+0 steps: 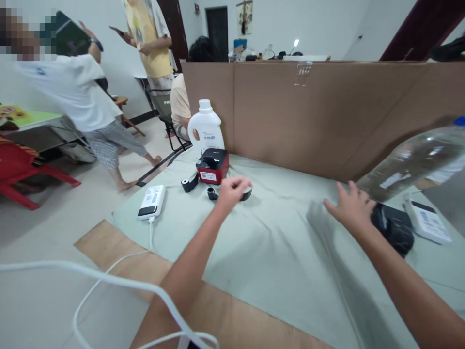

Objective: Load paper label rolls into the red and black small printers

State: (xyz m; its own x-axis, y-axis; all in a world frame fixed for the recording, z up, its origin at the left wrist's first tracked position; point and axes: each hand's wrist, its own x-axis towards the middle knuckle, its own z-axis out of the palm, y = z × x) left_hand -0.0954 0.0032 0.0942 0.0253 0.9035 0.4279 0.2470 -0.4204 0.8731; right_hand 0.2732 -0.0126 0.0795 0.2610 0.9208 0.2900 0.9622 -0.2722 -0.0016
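My left hand [232,190] reaches forward over the pale green cloth [276,242], fingers curled over a dark roll piece [247,195]. A small black spool [211,193] lies just left of it. Behind stands a red and black label printer [212,166] with a black roll [190,183] at its left. My right hand [351,206] hovers with fingers spread, holding nothing, beside a black bag [394,228]. A clear plastic bottle [414,160] is blurred and tilted just above that hand.
A white detergent jug [205,128] stands behind the printer. A white power bank [152,201] with a white cable [109,271] lies at the left. Another white device [428,221] lies at the right. A cardboard wall [327,111] closes the back. Other people are at the far left.
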